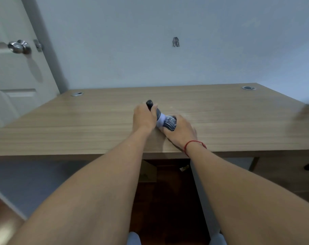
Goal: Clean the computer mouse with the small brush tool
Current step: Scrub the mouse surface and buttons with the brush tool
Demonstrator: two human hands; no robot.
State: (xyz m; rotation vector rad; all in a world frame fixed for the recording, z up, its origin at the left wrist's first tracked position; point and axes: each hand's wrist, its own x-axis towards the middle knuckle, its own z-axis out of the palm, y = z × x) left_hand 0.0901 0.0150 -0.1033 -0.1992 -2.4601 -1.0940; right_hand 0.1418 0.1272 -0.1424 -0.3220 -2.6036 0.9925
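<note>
Head view: left hand (144, 119) gripping brush (158, 115), right hand (181, 131) clamping mouse (170, 123) on counter (79, 124); risking slipping under hard pressing.

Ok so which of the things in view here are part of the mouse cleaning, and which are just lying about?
In the job:
- brush tool, held in the left hand
- computer mouse, held in the right hand
- desk they work over

Just there:
- two cable grommets at the desk's back corners
- door and its knob
- red wrist string
- dark patch on the wall
</note>
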